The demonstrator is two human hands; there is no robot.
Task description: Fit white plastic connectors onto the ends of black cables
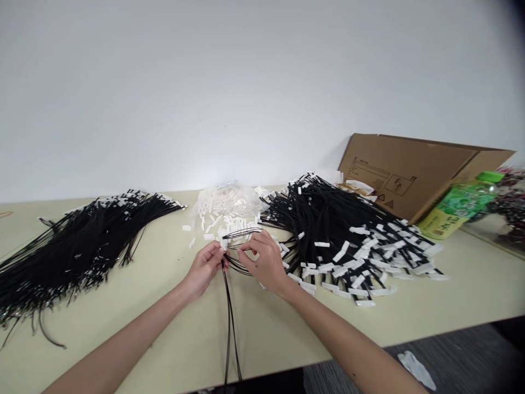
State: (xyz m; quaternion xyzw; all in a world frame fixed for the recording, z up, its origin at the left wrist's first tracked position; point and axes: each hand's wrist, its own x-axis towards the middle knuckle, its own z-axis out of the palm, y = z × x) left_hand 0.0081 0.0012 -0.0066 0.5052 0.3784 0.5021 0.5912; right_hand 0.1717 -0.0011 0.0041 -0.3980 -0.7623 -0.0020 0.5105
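Near the middle of the table, my left hand (207, 264) is closed on a small bunch of thin black cables (228, 312), whose lower ends hang down past the table's front edge. A white piece (223, 242) shows at its fingertips. My right hand (264, 260) sits just to the right, with thumb and forefinger pinched near the looped part of the same cables. What exactly lies between those fingertips is too small to make out. Behind the hands, many loose white connectors (213, 223) lie in front of a clear plastic bag (232, 200).
A pile of black cables (86, 246) covers the left of the table (164, 339). Another pile (324, 224) with white ends spreads to the right. Behind it lean a cardboard box (394, 169) and a green-capped bottle (461, 205). A white scrap (416, 369) lies on the floor.
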